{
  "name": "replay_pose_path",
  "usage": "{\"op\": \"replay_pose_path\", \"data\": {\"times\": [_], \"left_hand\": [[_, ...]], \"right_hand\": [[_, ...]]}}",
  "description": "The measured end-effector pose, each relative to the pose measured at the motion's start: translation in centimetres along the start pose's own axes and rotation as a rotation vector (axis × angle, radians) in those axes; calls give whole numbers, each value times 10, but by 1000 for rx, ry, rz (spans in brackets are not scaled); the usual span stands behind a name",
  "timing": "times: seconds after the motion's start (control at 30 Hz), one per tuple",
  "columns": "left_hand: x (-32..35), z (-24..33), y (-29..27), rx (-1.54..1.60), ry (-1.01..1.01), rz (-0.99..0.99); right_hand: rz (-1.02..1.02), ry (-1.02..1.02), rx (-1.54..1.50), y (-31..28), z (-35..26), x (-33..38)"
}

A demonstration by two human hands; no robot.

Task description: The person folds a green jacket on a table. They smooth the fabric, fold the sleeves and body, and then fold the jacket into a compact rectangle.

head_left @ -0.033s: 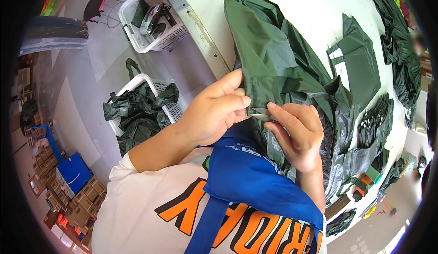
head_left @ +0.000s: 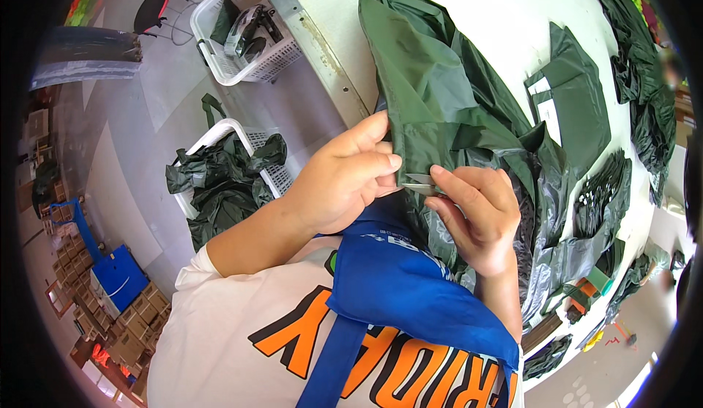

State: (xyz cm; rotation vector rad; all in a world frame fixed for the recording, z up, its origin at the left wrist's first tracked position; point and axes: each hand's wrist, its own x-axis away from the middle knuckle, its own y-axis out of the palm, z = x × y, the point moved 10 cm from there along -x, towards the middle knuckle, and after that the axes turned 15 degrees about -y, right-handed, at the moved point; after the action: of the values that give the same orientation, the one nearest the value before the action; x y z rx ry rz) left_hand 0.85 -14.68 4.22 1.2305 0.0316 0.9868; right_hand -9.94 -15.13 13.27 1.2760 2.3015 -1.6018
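Observation:
A dark green sheet of thin, shiny fabric (head_left: 425,64) stretches from the white table toward me, its hemmed edge on the left. My left hand (head_left: 348,177) pinches that edge near its lower corner between thumb and fingers. At the same corner my right hand (head_left: 480,206) is closed on small silvery thread snips (head_left: 419,185), mostly hidden by the fingers. Their two blades point left and lie against the hem, close to my left fingertips. More crumpled green fabric (head_left: 545,166) continues to the right of my right hand.
White baskets stand to the left of the table: one (head_left: 227,78) holds packaged dark items, the nearer one (head_left: 253,141) crumpled green fabric. On the table (head_left: 329,12) lie a folded green piece with white labels (head_left: 578,93) and further dark bundles (head_left: 637,78). Cartons (head_left: 135,327) fill the far left.

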Motion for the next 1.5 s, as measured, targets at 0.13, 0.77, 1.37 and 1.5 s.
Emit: {"op": "replay_pose_path", "data": {"times": [0.13, 0.77, 1.37, 1.5], "left_hand": [[0, 6, 4, 21, 20, -22], [-1, -9, -26, -341, -164, 130], [-154, 208, -118, -1632, 597, 1011], [-197, 215, -174, -1268, -60, 1135]], "right_hand": [[15, 12, -2, -3, 3, 0], [537, 508, -639, -2, 71, 43], [-444, 845, 254, 98, 228, 95], [-362, 721, 196, 110, 225, 102]]}}
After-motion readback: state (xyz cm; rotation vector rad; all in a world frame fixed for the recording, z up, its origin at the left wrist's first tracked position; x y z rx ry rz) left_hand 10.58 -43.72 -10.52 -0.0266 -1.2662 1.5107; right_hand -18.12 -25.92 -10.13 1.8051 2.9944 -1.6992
